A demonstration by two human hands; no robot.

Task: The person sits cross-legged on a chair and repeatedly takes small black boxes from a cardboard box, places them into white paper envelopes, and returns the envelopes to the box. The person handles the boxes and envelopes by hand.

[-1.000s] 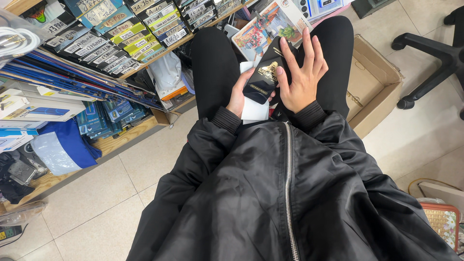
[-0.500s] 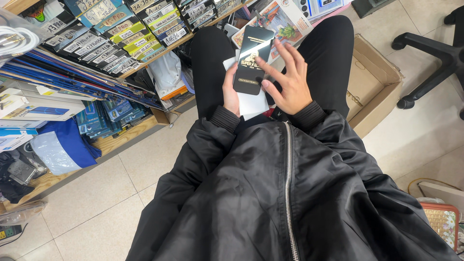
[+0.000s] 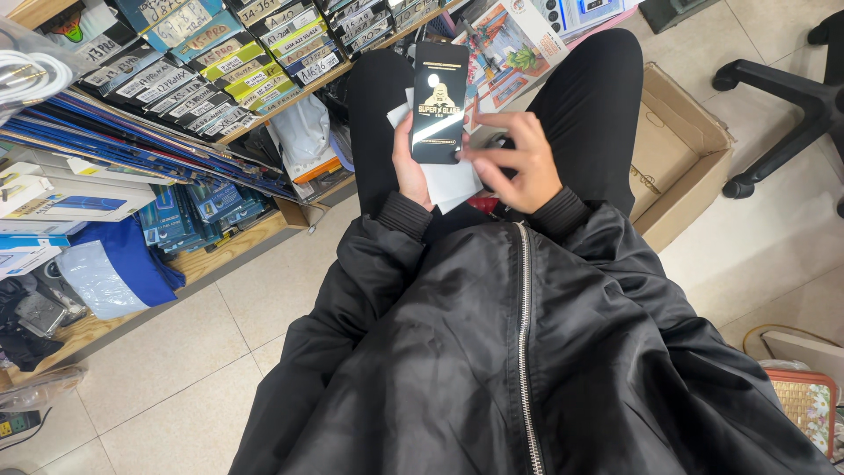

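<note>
Pale tiled floor [image 3: 176, 352] under an open cardboard box [image 3: 677, 154] and a black chair base [image 3: 791, 97].

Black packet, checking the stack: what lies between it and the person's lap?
In the head view, white sheets lie behind the black packet, held in the left hand.

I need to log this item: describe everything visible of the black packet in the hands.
The black packet is a flat, slim, glossy rectangle with gold print and a white diagonal streak. It stands upright, face to the camera, over the lap. The left hand grips its lower left edge together with white sheets behind it; the right hand fingers touch its lower right corner.
</note>
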